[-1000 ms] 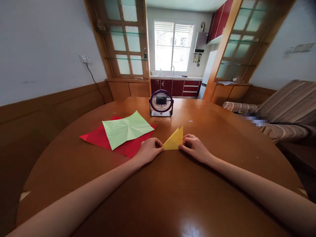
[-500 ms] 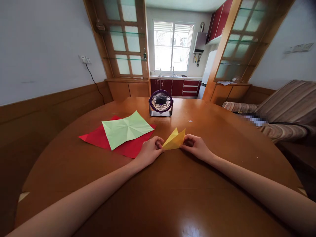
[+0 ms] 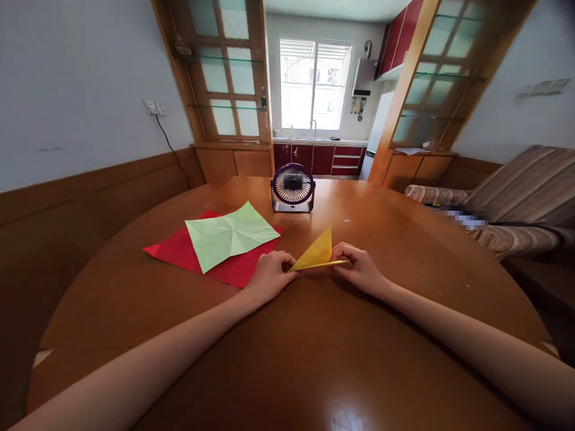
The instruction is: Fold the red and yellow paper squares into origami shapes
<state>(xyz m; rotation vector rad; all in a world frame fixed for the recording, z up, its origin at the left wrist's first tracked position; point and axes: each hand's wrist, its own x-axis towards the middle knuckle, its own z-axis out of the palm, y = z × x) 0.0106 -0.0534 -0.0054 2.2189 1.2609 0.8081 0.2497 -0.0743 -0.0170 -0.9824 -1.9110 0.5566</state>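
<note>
A folded yellow paper (image 3: 317, 254) stands as a triangle a little above the round wooden table (image 3: 314, 347), near its middle. My left hand (image 3: 269, 275) pinches the paper's left corner. My right hand (image 3: 359, 267) pinches its right corner, and a thin edge of the paper pokes out between the fingers. Both forearms reach in from the near edge of the table.
A creased light green sheet (image 3: 230, 234) lies on a red sheet (image 3: 188, 251) to the left of my hands. A small purple desk fan (image 3: 293, 188) stands at the table's far side. A striped sofa (image 3: 516, 209) is at the right.
The yellow paper's two layers, spread apart half a second ago, have come together into one flatter triangle. My right hand has shifted slightly, with the paper's edge now between its fingers.
</note>
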